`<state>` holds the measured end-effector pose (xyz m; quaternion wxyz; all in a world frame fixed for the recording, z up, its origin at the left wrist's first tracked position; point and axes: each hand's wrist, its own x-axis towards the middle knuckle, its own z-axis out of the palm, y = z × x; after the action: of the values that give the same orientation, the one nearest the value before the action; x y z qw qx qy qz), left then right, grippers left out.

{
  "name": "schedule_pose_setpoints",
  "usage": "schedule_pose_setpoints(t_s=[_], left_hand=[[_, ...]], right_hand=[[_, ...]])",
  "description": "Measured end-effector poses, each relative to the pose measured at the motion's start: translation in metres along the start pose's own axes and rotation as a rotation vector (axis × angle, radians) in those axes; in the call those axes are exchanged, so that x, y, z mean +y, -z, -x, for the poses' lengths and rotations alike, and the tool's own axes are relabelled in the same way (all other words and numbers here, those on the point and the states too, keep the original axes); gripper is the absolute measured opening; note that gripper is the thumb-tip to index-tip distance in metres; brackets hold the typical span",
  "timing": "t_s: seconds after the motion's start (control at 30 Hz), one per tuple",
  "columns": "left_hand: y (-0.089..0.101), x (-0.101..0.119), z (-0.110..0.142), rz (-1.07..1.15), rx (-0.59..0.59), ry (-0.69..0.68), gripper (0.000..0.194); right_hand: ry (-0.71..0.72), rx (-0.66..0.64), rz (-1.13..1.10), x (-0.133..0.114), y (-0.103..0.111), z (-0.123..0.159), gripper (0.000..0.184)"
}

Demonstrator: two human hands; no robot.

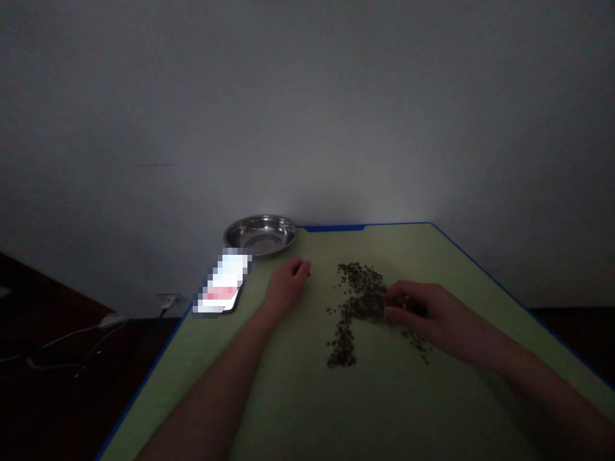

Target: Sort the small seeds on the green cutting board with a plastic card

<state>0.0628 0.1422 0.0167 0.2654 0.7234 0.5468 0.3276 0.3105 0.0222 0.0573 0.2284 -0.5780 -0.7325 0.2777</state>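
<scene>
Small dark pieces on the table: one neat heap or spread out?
Spread out: the small dark pieces lie unevenly across the tabletop, with strays around the edges.

I count two hands, both mine: one left hand (287, 286) and one right hand (435, 308). On one desk (288, 397) I have one stainless-steel basin (262, 240), one smartphone (225, 280) and small dark seeds (344, 346) too many to number, surely over a hundred. Near one wall (307, 115) I make out one white plug (168, 301) and at least two pale cables (70, 336).
</scene>
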Motion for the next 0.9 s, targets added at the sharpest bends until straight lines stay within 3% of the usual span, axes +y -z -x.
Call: schedule_pose_setpoints(t_s=[0.13, 0.27, 0.43, 0.9], left_hand=[[0.0, 0.002, 0.0, 0.001, -0.003, 0.023, 0.034], [0.0, 0.004, -0.001, -0.005, -0.001, 0.019, 0.034], [0.0, 0.004, -0.002, -0.013, 0.003, 0.025, 0.033], [0.002, 0.003, -0.004, -0.041, -0.01, 0.005, 0.034]], right_hand=[[0.019, -0.163, 0.043, -0.037, -0.018, 0.015, 0.012], [0.067, -0.218, 0.153, -0.055, -0.038, 0.016, 0.01], [0.08, -0.172, 0.245, -0.043, -0.043, 0.001, 0.011], [0.042, 0.024, 0.47, 0.0, -0.003, -0.046, 0.018]])
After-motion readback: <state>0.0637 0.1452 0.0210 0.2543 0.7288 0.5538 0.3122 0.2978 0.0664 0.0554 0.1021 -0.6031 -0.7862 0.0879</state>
